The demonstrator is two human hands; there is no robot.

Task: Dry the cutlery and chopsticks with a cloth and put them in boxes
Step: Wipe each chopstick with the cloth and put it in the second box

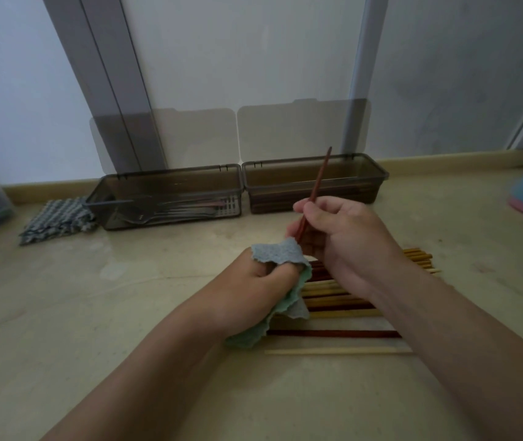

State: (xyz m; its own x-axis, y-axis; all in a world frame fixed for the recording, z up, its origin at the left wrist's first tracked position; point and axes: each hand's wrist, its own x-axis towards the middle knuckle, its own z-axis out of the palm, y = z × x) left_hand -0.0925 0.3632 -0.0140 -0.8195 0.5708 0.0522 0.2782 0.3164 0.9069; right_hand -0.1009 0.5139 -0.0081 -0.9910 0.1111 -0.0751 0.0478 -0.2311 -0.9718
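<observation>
Right hand point(342, 243) is curled round a red chopstick point(318, 181), tip up and slanted. Its lower end runs into the cloth point(280, 253) bunched in the left hand point(253, 281). A drying stroke, by the look of it. The next move is to carry it to the right box point(371, 186), lid up, and lay it lengthwise. The pile point(333, 333) lies on the floor beneath the hands, and cutlery sits in the left box point(107, 198).

Both bare forearms reach forward, hands nearly touching. The left hand point(261, 283) curls round a crumpled blue-green cloth point(280, 254); the right hand point(349, 243) pinches a thin dark-red wooden chopstick point(318, 179), tip raised.
</observation>
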